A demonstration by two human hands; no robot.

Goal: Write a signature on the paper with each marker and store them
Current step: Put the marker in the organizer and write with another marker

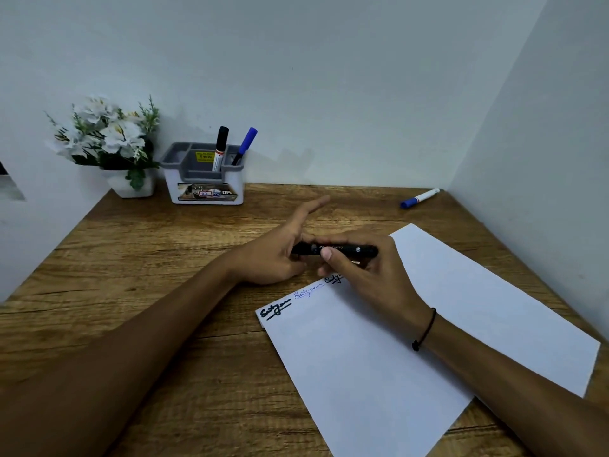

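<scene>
A white sheet of paper (pixel 412 328) lies on the wooden desk (pixel 148 275) at the right, with three signatures along its top edge: black, blue, black. Just above that edge, both hands hold a black marker (pixel 342 249) level. My right hand (pixel 372 275) grips its barrel. My left hand (pixel 280 255) pinches its left end, forefinger stretched out. A grey and white organiser (pixel 204 183) stands at the back, holding a black-capped marker (pixel 220 148) and a blue-capped marker (pixel 245 145). A white marker with a blue cap (pixel 419 198) lies at the far right corner.
A white pot of white artificial flowers (pixel 108 140) stands left of the organiser. Walls close the desk at the back and on the right. Bare wood shows at the left and near front.
</scene>
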